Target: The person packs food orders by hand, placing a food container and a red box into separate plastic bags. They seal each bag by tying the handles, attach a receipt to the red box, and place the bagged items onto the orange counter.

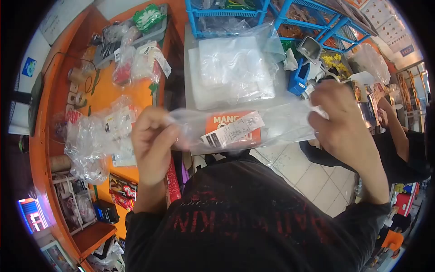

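A clear plastic bag (285, 120) is stretched sideways between my two hands at the table's near edge. Inside it lies an orange packet (249, 136) with white lettering, and a white printed label (233, 130) runs slantwise across it. My left hand (156, 143) pinches the bag's left end between thumb and fingers. At the right end, my right hand (337, 120) has its fingers curled on the plastic. Just beyond the bag, a stack of clear plastic bags (233, 68) rests on the grey table (191, 50).
Blue plastic racks (226, 13) stand at the back. A blue holder (298, 78) and metal tin (310, 49) are at the right rear. Bagged, labelled packets (120, 124) lie on the orange surface at left. Another person's arm (395, 124) is at the right.
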